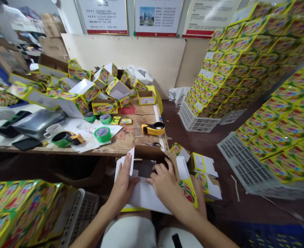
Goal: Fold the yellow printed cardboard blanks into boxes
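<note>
1. A seated worker's left hand (123, 184) lies palm down, fingers stretched out, on the white inner face of a flat carton (144, 198) resting across the lap. The fingertips reach up along a raised white flap (131, 159), and nothing is clasped.
2. The right hand (164, 184) presses on the same carton just beside the left, its fingers bent at the carton's far edge. Whether they pinch that edge cannot be made out.
3. The carton's printed yellow side shows under the right wrist, at its outer edge.
4. Directly beyond the fingertips stands an open brown box (152, 151), tucked against the edge of a cluttered table (131, 147).
5. On the table, just past the box, lie scissors (152, 144) and a yellow tape dispenser (154, 128). A green tape roll (102, 134) and a white mug (53, 130) sit farther off, on the left hand's side.
6. Behind these, well away from the hands, a loose heap of folded yellow boxes (84, 89) covers the tabletop.
7. Near the right hand, more flat cartons (203, 165) are strewn on the dark floor.
8. Farther out on that side, tall walls of stacked boxes (244, 55) rise from white plastic crates (197, 120).
9. Beside the left forearm, more of the same boxes (17, 210) fill the near corner.
</note>
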Action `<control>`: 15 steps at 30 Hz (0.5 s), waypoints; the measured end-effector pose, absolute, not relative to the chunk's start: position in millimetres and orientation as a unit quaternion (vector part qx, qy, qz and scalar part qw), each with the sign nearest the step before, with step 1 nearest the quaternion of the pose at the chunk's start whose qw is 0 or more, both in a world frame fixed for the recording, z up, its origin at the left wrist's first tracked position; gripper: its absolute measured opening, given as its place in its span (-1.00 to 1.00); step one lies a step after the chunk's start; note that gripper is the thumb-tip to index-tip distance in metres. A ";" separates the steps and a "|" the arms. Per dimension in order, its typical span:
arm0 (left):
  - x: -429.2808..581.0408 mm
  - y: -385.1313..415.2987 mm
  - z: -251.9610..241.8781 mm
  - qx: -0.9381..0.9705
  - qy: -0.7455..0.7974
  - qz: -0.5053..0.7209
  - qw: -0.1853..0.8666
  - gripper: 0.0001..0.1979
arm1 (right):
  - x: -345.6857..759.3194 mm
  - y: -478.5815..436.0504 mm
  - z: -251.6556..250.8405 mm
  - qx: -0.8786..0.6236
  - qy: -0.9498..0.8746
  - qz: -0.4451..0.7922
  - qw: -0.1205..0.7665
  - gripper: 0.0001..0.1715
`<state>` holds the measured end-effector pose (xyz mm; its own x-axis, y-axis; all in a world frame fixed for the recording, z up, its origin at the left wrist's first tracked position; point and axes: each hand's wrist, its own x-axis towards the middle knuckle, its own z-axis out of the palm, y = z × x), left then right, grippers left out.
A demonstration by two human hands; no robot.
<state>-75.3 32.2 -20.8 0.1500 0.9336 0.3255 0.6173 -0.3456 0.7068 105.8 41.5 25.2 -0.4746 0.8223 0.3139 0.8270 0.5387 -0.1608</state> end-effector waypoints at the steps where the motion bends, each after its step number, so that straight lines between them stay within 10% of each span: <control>1: -76.2 33.6 -23.1 0.741 0.533 0.362 0.190 -0.24 | 112.1 40.8 30.1 -0.470 -0.856 -0.017 0.214 -0.76; 9: -80.0 36.7 -33.8 0.802 0.534 0.256 0.083 -0.17 | 163.9 24.1 27.6 -0.579 -0.686 -0.124 0.423 -0.27; 15: -58.3 37.4 -18.7 0.874 0.451 0.174 0.042 -0.24 | 140.9 11.2 -1.7 -0.436 -0.836 0.104 0.317 -0.69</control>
